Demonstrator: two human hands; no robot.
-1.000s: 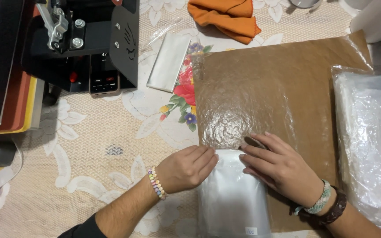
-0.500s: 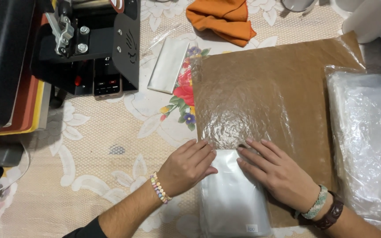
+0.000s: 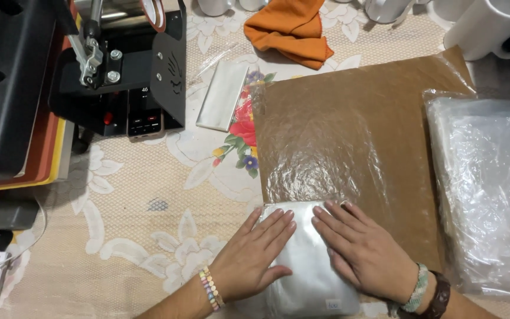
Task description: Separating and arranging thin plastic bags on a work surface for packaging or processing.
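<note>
A flat white packet in clear wrap [image 3: 309,277] lies at the near edge of a brown crinkled sheet [image 3: 355,136]. My left hand [image 3: 252,254] rests flat on the packet's left side, fingers together and pointing up and right. My right hand [image 3: 364,251] lies flat on its right side, fingers pointing up and left. Both palms press down on the packet; neither hand grips it. Bead bracelets sit on both wrists.
A black heat press machine [image 3: 113,71] stands at the back left. A small clear-wrapped strip [image 3: 222,95] lies beside it. An orange cloth [image 3: 293,29] and white mugs [image 3: 485,26] are at the back. A stack of clear plastic bags [image 3: 491,189] lies at the right.
Both hands have spread flatter over the packet, fingers moving up toward its top edge. The view has shifted slightly.
</note>
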